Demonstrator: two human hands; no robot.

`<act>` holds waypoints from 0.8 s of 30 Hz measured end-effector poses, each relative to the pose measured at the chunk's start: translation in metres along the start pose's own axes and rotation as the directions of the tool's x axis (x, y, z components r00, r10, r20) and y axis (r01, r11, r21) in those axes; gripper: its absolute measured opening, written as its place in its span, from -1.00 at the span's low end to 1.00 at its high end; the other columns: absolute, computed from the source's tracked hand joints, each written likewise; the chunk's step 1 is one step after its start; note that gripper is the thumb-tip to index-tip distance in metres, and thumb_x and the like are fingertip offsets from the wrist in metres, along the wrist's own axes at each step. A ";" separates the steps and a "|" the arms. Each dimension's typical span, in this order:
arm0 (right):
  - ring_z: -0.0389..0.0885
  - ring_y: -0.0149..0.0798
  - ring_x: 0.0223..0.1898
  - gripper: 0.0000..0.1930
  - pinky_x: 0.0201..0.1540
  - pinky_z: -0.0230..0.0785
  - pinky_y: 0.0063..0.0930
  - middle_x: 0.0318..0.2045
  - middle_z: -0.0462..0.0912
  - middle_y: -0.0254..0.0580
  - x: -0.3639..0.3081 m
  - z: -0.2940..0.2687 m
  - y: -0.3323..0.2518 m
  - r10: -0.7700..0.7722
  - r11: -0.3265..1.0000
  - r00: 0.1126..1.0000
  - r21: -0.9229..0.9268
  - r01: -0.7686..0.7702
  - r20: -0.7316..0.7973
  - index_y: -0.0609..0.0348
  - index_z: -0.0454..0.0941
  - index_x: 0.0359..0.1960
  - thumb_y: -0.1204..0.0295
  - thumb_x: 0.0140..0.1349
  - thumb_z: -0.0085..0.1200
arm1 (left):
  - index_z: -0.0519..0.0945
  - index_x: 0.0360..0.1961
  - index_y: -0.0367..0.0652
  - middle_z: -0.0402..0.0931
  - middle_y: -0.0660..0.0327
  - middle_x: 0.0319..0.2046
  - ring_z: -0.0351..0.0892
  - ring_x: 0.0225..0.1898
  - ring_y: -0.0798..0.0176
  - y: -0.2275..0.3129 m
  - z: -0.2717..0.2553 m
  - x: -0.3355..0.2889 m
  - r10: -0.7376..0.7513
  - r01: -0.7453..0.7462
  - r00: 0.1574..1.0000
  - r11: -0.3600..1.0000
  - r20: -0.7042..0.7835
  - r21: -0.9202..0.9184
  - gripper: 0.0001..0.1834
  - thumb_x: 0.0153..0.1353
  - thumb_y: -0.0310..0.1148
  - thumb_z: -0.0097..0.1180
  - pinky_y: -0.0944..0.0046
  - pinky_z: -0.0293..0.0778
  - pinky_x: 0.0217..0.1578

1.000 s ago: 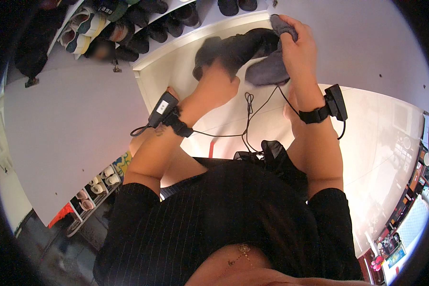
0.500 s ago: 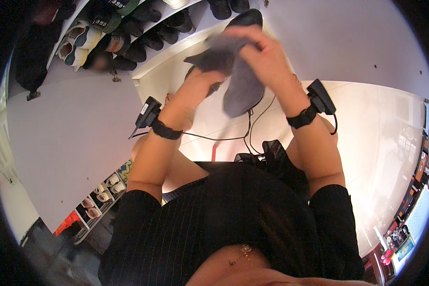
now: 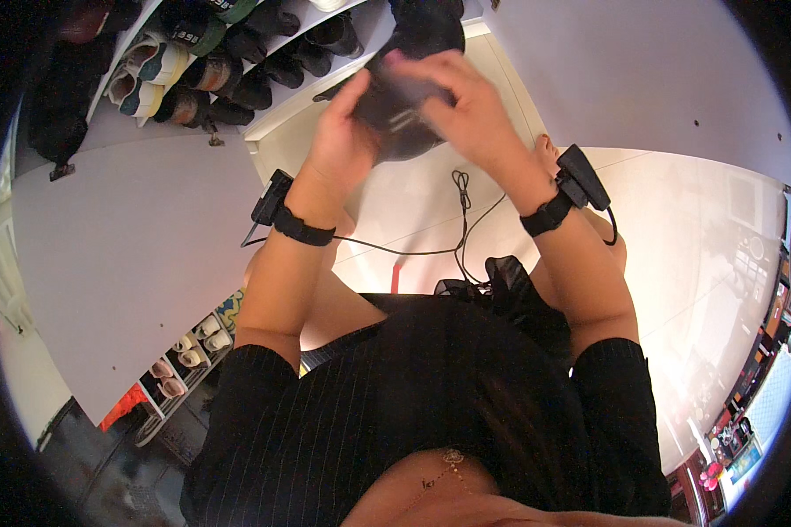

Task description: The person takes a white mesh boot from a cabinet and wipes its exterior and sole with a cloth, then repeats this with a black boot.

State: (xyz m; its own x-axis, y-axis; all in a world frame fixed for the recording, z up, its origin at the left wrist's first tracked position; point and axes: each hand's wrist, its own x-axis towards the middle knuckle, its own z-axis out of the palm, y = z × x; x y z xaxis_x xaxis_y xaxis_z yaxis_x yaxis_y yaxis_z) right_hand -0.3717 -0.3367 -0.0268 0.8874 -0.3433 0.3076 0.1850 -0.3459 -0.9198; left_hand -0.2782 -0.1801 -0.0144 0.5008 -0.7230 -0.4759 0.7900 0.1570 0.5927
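Left hand (image 3: pixel 344 140) raised, dark boot (image 3: pixel 394 110) held, shelved shoes (image 3: pixel 211 72) ahead, cable (image 3: pixel 455 251) below

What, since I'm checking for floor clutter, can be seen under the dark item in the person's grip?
Pale floor shows past the near edge of the dark item, with a thin black cable lower in the picture. Whatever is directly beneath is covered and can't be seen.

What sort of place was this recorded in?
Probably a shoe-storage area, perhaps a home entryway. Rows of dark shoes sit on shelves, a pale hinged panel resembles an open cabinet door, and more pale shoes show at lower left.
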 end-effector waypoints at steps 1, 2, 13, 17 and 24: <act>0.57 -0.13 -0.17 -0.56 -0.11 0.45 -0.41 -0.16 0.55 -0.19 -0.003 0.002 -0.005 -0.002 1.000 1.000 0.003 0.002 0.000 -0.05 0.67 0.00 0.63 0.07 0.06 | 0.47 0.18 -0.20 0.53 0.12 0.12 0.50 0.15 0.09 0.004 -0.002 0.001 0.058 -0.058 0.998 0.998 -0.032 -0.002 -0.50 0.37 -0.07 -0.02 -0.02 0.34 0.24; 0.58 -0.13 -0.20 -0.57 -0.12 0.46 -0.40 -0.17 0.55 -0.18 -0.005 0.004 -0.010 -0.053 0.999 0.996 0.007 0.052 0.068 -0.04 0.67 -0.01 0.63 0.07 0.06 | 0.47 0.19 -0.19 0.52 0.12 0.13 0.47 0.18 0.09 0.008 -0.003 0.002 0.116 -0.116 0.991 0.993 -0.064 -0.001 -0.46 0.38 0.00 -0.04 -0.02 0.32 0.25; 0.43 0.09 -0.03 -0.50 0.10 0.33 -0.13 -0.06 0.48 -0.01 -0.019 0.020 -0.004 -0.128 0.910 0.986 -0.409 0.071 -0.111 0.16 0.53 0.08 0.58 -0.01 0.09 | 0.51 0.15 -0.18 0.53 0.05 0.14 0.49 0.15 -0.02 0.015 0.003 0.012 0.192 -0.154 0.978 0.927 0.080 -0.341 -0.43 0.37 0.07 -0.03 -0.06 0.34 0.25; 0.45 0.10 0.01 -0.52 0.11 0.36 -0.15 0.01 0.48 0.02 -0.034 0.038 -0.019 -0.206 0.937 0.978 -0.292 0.192 -0.018 0.27 0.51 0.05 0.58 -0.01 0.10 | 0.50 0.15 -0.19 0.52 0.04 0.14 0.49 0.15 -0.05 0.017 -0.001 0.022 0.300 -0.311 0.951 0.914 -0.080 -0.263 -0.45 0.37 0.03 -0.04 -0.07 0.32 0.26; 0.51 0.07 -0.04 -0.58 0.03 0.42 -0.23 -0.13 0.52 0.00 -0.023 0.016 -0.031 0.062 0.995 0.991 -0.074 -0.071 -0.117 0.19 0.58 0.01 0.57 0.03 0.04 | 0.50 0.15 -0.21 0.51 0.01 0.15 0.45 0.18 -0.09 0.026 -0.012 0.022 0.210 -0.103 0.963 0.869 0.170 -0.484 -0.43 0.37 0.05 -0.07 -0.11 0.28 0.28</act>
State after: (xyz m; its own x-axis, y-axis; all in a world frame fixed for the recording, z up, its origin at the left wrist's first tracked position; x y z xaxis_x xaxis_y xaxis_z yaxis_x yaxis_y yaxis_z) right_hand -0.3908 -0.3042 -0.0090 0.8419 -0.4635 0.2763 0.0899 -0.3844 -0.9188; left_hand -0.2428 -0.1838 -0.0175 0.5874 -0.7779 -0.2233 0.8059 0.5369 0.2495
